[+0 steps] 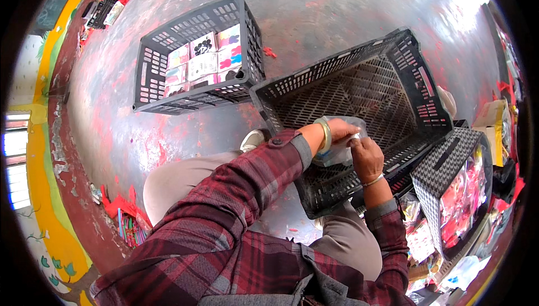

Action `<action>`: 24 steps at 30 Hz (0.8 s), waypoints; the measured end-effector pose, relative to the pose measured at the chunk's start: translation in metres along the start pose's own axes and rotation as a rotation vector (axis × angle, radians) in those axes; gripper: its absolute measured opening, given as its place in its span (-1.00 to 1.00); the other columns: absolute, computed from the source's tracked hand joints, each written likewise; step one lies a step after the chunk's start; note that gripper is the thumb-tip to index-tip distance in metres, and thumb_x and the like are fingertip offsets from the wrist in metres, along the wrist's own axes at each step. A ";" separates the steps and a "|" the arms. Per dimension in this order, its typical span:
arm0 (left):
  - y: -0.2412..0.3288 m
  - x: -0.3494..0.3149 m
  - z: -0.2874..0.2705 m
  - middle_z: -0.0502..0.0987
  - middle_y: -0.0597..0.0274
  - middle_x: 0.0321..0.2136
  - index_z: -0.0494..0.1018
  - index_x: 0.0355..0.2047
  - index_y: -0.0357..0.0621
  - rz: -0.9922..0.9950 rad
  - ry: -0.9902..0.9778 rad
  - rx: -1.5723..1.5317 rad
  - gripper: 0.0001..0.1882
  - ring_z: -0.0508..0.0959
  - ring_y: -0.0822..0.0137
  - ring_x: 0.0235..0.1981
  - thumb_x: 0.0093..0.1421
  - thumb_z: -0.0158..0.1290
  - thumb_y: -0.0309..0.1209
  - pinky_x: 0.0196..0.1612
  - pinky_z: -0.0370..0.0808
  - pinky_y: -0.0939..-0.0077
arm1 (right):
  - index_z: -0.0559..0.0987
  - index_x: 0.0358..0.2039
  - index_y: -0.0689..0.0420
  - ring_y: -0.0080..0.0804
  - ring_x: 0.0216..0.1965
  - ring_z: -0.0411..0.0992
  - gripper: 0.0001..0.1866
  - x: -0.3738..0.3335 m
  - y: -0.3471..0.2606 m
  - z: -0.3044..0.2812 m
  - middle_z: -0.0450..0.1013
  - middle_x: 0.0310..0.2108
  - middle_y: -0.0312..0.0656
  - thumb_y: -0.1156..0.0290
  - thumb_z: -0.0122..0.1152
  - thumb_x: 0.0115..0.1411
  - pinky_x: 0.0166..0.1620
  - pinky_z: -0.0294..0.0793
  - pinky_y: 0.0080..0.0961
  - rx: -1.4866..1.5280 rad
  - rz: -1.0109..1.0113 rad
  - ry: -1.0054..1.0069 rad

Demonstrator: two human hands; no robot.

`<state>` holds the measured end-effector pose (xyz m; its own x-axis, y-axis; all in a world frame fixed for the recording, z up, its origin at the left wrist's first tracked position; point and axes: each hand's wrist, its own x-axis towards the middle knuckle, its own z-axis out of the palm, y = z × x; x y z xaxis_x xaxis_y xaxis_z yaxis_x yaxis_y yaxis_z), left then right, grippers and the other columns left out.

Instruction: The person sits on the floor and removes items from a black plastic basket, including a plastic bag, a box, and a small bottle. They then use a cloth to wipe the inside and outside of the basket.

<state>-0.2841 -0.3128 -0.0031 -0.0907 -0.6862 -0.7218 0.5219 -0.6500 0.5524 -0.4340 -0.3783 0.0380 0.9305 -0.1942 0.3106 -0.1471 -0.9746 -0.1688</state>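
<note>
Pinching clear bag [338, 156], hands [340, 129] [368, 159] close together

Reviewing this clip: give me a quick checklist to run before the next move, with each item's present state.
1. Both hands on the bag: ok; left hand and right hand pinch the clear plastic bag.
2. Bag above the near black crate: ok; it is held over the opening.
3. Bag sealed: cannot tell; fingers cover part of it.
4. Colourful packs within the walls of the far crate: ok.
5. Patterned box at the right closed: not ok; wrapped packets show inside.
</note>
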 end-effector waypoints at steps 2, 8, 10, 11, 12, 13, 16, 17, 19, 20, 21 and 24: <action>-0.003 0.000 0.009 0.44 0.28 -0.62 0.47 -0.57 -0.19 0.031 0.069 -0.238 -0.81 0.35 0.40 -0.65 0.00 0.11 -0.31 -0.54 0.26 0.57 | 0.44 -0.42 0.02 -0.32 -0.51 0.33 -0.90 -0.002 0.001 0.000 0.28 -0.55 -0.27 0.37 0.09 -0.01 -0.46 0.33 -0.41 0.018 -0.011 0.009; 0.001 0.039 -0.018 0.50 0.09 -0.58 0.45 -0.54 -0.28 0.096 0.444 -0.478 -0.89 0.49 0.24 -0.55 0.05 -0.02 -0.50 -0.42 0.44 0.40 | 0.51 -0.30 0.00 -0.19 -0.35 0.37 -0.74 -0.036 0.014 0.003 0.37 -0.21 -0.14 0.51 0.14 -0.07 -0.29 0.38 -0.37 0.309 0.063 0.020; -0.011 0.060 -0.046 0.43 0.02 -0.57 0.35 -0.49 -0.34 0.123 0.606 -0.787 -0.82 0.43 0.16 -0.63 0.13 -0.22 -0.50 -0.53 0.39 0.34 | 0.50 -0.31 0.01 -0.11 -0.32 0.37 -0.78 -0.057 0.015 0.009 0.38 -0.25 -0.13 0.51 0.12 -0.03 -0.27 0.38 -0.35 0.471 0.194 0.002; -0.050 0.075 -0.119 0.51 0.06 -0.45 0.39 -0.36 -0.31 0.060 0.641 -0.809 -0.86 0.53 0.21 -0.44 0.14 -0.15 -0.51 -0.39 0.45 0.39 | 0.51 -0.32 0.05 -0.12 -0.33 0.37 -0.81 -0.049 0.004 0.013 0.41 -0.30 -0.13 0.50 0.11 -0.01 -0.26 0.38 -0.35 0.538 0.133 0.075; -0.056 0.078 -0.124 0.50 0.05 -0.44 0.37 -0.34 -0.31 -0.001 0.607 -0.748 -0.83 0.53 0.19 -0.48 0.17 -0.23 -0.53 -0.45 0.45 0.43 | 0.52 -0.33 0.07 -0.13 -0.33 0.37 -0.82 -0.056 0.008 0.013 0.42 -0.34 -0.14 0.50 0.11 -0.01 -0.26 0.38 -0.36 0.534 0.162 0.025; -0.061 0.076 -0.132 0.50 0.07 -0.45 0.37 -0.36 -0.31 0.004 0.632 -0.827 -0.82 0.53 0.22 -0.50 0.17 -0.23 -0.52 -0.50 0.43 0.47 | 0.52 -0.35 0.08 -0.14 -0.33 0.37 -0.83 -0.058 0.008 0.012 0.43 -0.37 -0.15 0.50 0.11 -0.01 -0.26 0.38 -0.36 0.545 0.175 -0.015; -0.041 0.063 -0.098 0.48 0.14 -0.50 0.40 -0.39 -0.29 -0.043 0.658 -1.010 -0.83 0.51 0.30 -0.57 0.17 -0.17 -0.47 -0.58 0.38 0.55 | 0.57 -0.43 0.14 -0.24 -0.36 0.40 -0.91 -0.065 0.012 0.012 0.46 -0.49 -0.15 0.47 0.12 0.03 -0.28 0.39 -0.43 0.680 0.388 -0.116; -0.022 0.049 -0.075 0.48 0.16 -0.51 0.41 -0.40 -0.28 -0.061 0.660 -1.061 -0.83 0.50 0.32 -0.59 0.17 -0.14 -0.45 -0.59 0.36 0.57 | 0.57 -0.44 0.15 -0.28 -0.37 0.42 -0.90 -0.069 0.014 0.014 0.46 -0.50 -0.16 0.47 0.12 0.04 -0.30 0.40 -0.46 0.775 0.503 -0.133; -0.008 0.023 -0.045 0.45 0.22 -0.55 0.43 -0.36 -0.27 0.275 0.432 -0.453 -0.83 0.45 0.39 -0.62 0.15 -0.07 -0.41 -0.58 0.35 0.59 | 0.59 -0.42 0.20 -0.48 -0.45 0.44 -0.86 -0.074 0.025 0.033 0.49 -0.51 -0.19 0.44 0.11 0.07 -0.34 0.40 -0.59 1.078 0.741 -0.041; -0.007 0.007 -0.035 0.44 0.25 -0.57 0.44 -0.34 -0.26 0.426 0.325 -0.152 -0.82 0.42 0.43 -0.63 0.13 -0.03 -0.39 -0.57 0.35 0.60 | 0.59 -0.42 0.21 -0.51 -0.45 0.44 -0.86 -0.059 0.025 0.028 0.50 -0.51 -0.19 0.45 0.11 0.07 -0.35 0.40 -0.61 1.102 0.757 -0.041; -0.002 -0.008 -0.020 0.42 0.29 -0.59 0.45 -0.30 -0.23 0.469 0.276 0.123 -0.80 0.39 0.46 -0.63 0.13 -0.01 -0.37 -0.56 0.35 0.60 | 0.59 -0.41 0.23 -0.54 -0.46 0.44 -0.85 -0.037 0.022 0.011 0.50 -0.50 -0.20 0.45 0.10 0.06 -0.35 0.39 -0.62 1.124 0.776 -0.043; -0.007 -0.017 0.002 0.41 0.36 -0.58 0.50 -0.31 -0.17 0.423 -0.020 0.659 -0.79 0.35 0.52 -0.55 0.13 0.02 -0.31 -0.47 0.35 0.58 | 0.58 -0.40 0.27 -0.57 -0.48 0.43 -0.84 -0.004 0.012 -0.013 0.50 -0.52 -0.21 0.47 0.10 0.07 -0.36 0.39 -0.64 1.126 0.770 -0.031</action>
<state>-0.2879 -0.2974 0.0068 -0.0153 -0.9206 -0.3902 -0.0948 -0.3872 0.9171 -0.4437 -0.3903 0.0469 0.7471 -0.6251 -0.2261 -0.2907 -0.0013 -0.9568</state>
